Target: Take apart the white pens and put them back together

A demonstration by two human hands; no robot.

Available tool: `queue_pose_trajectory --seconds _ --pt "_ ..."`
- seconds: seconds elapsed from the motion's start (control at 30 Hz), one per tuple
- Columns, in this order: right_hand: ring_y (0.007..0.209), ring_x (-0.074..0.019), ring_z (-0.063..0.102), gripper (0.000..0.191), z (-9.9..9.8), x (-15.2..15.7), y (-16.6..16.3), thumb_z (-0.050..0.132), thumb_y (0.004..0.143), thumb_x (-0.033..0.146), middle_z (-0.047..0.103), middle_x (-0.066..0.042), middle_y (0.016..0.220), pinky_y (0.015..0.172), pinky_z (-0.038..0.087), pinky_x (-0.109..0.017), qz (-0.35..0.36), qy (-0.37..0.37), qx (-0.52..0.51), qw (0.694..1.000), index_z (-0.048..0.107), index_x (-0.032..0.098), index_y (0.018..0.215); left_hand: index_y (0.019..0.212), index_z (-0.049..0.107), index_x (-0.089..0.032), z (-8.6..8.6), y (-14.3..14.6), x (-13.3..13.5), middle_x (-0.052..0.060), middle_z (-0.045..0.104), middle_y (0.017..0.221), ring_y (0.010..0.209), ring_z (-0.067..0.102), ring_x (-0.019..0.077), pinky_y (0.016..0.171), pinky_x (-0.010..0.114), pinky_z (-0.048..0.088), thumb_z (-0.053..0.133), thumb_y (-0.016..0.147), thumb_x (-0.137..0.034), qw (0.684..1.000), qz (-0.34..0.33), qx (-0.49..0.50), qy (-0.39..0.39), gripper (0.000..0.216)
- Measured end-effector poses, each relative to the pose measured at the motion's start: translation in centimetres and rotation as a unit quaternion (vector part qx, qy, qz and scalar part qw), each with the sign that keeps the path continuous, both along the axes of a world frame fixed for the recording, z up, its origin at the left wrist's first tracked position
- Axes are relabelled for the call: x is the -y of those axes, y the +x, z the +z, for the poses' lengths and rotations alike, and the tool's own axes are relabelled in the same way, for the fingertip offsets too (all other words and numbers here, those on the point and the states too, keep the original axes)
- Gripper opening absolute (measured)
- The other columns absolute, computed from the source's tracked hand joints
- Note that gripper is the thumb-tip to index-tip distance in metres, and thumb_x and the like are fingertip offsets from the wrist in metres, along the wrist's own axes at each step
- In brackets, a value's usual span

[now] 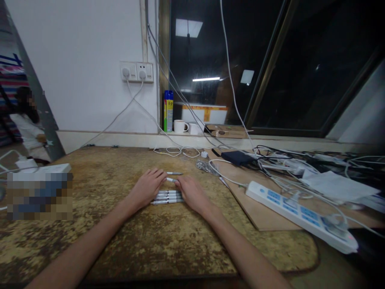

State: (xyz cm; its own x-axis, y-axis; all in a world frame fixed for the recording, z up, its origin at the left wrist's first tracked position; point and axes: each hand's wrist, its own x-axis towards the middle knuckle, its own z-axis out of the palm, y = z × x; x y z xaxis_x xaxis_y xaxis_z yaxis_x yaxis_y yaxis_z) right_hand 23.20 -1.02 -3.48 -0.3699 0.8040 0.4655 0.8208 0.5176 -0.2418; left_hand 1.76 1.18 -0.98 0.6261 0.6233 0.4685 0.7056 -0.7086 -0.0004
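A white-and-grey pen (171,180) spans the gap between my two hands. Its left end meets the fingers of my left hand (150,184), which are curled and closed. At the other end, the closed fingertips of my right hand (191,193) pinch it. Just beyond lies another pen (174,173) with a dark tip pointing right, close to my left fingertips. Nearer to me, a row of several similar pens (167,197) lies side by side on the worn wooden table (150,245), their ends partly hidden by my hands.
On the right, a white power strip (282,208) and tangled cables lie over a brown board (249,204). A crumpled clear plastic wrapper (206,166) sits behind my right hand. On the sill stand a spray can (169,111) and a white mug (180,126). A person (28,124) is at far left.
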Motion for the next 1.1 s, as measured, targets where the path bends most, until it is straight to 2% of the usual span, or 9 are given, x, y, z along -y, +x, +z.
queue_pose_trajectory --seconds 0.27,0.37,0.47,0.63,0.73,0.83,0.9,0.97,1.1 --pt "0.095 -0.0253 0.065 0.022 0.0 -0.2 0.1 0.043 0.102 0.021 0.073 -0.014 0.102 0.083 0.044 -0.033 0.014 0.011 0.015 1.0 0.065 0.019 0.099 0.101 0.066 -0.02 -0.5 0.6 0.7 0.012 0.072 0.101 0.094 0.064 0.0288 0.085 0.039 0.043 0.04 0.099 -0.021 0.995 0.038 0.038 -0.081 0.027" --pt "0.097 -0.0258 0.064 0.021 0.2 -0.2 0.0 0.045 0.099 0.014 0.072 -0.013 0.1 0.087 0.043 -0.035 0.019 0.033 0.038 0.999 0.065 0.018 0.099 0.091 0.067 -0.02 -0.6 0.5 0.5 0.009 0.072 0.087 0.082 0.065 0.0259 0.076 0.035 0.043 0.037 0.101 -0.028 0.987 0.07 0.04 -0.137 0.033" --pt "0.101 -0.0258 0.062 0.023 0.5 0.0 -0.1 0.045 0.097 0.008 0.071 -0.011 0.102 0.09 0.043 -0.036 0.026 0.055 0.058 0.996 0.064 0.019 0.102 0.083 0.067 -0.019 -0.6 0.2 0.2 0.009 0.072 0.083 0.077 0.064 0.0258 0.073 0.035 0.043 0.032 0.103 -0.036 0.979 0.075 0.06 -0.178 0.044" --pt "0.101 -0.0256 0.058 0.017 0.8 0.3 0.2 0.047 0.101 0.024 0.067 -0.011 0.105 0.09 0.043 -0.037 0.039 0.075 0.018 0.996 0.062 0.018 0.107 0.102 0.069 -0.021 -0.3 -0.4 0.3 0.009 0.074 0.106 0.098 0.066 0.0267 0.088 0.035 0.045 0.034 0.104 -0.039 0.985 0.022 0.089 -0.149 0.039" --pt "0.101 -0.024 0.056 0.022 0.7 0.1 0.5 0.046 0.103 0.033 0.064 -0.01 0.104 0.092 0.043 -0.036 0.041 0.073 -0.022 0.996 0.063 0.019 0.105 0.114 0.068 -0.019 -0.2 -0.6 0.4 0.011 0.071 0.118 0.109 0.063 0.0265 0.096 0.037 0.044 0.035 0.105 -0.039 0.989 -0.008 0.084 -0.118 0.04" --pt "0.1 -0.0224 0.056 0.02 0.5 -0.1 0.8 0.047 0.103 0.03 0.063 -0.008 0.101 0.091 0.043 -0.034 0.067 0.066 -0.054 0.994 0.064 0.02 0.1 0.114 0.068 -0.019 -0.4 -0.6 0.4 0.011 0.071 0.119 0.111 0.062 0.0257 0.099 0.038 0.045 0.036 0.105 -0.038 0.991 -0.016 0.081 -0.101 0.039" --pt "0.102 -0.0226 0.055 0.011 0.5 -0.2 0.8 0.056 0.099 0.029 0.063 -0.007 0.104 0.09 0.044 -0.034 0.078 0.071 -0.079 0.991 0.062 0.02 0.101 0.115 0.068 -0.019 -0.5 -0.6 0.3 0.01 0.071 0.119 0.111 0.063 0.0249 0.1 0.038 0.045 0.036 0.105 -0.037 0.991 -0.023 0.083 -0.098 0.038" --pt "0.105 -0.0235 0.054 0.015 0.4 -0.2 0.8 0.062 0.096 0.031 0.062 -0.008 0.108 0.091 0.044 -0.035 0.079 0.076 -0.101 0.989 0.061 0.021 0.106 0.116 0.067 -0.019 -0.6 -0.6 0.2 0.01 0.071 0.119 0.111 0.063 0.0245 0.1 0.038 0.046 0.036 0.106 -0.036 0.991 -0.03 0.084 -0.096 0.037" --pt "0.103 -0.0226 0.055 0.017 0.4 -0.2 0.7 0.051 0.101 0.033 0.063 -0.007 0.103 0.094 0.042 -0.036 0.086 0.057 -0.106 0.989 0.063 0.022 0.1 0.116 0.067 -0.02 -0.6 -0.6 0.1 0.009 0.072 0.117 0.108 0.064 0.0242 0.097 0.037 0.047 0.036 0.106 -0.037 0.991 -0.035 0.089 -0.095 0.037"
